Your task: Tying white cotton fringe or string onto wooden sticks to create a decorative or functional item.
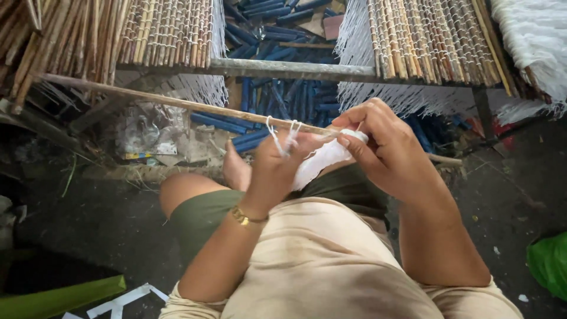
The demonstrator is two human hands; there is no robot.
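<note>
Left hand (277, 165) pinches white string (282, 134) against the long stick (177, 101) running toward 10 o'clock, right hand (384, 147) closed on the white thread bundle (322, 158), keeping string taut for tying.

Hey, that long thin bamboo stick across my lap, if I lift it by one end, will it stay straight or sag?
The bamboo stick looks mostly stiff: it spans straight from the left rack to both hands. Being long and thin, its far end would probably dip and sway slightly. It seems light for its length, and round, so it may roll where set down.
</note>
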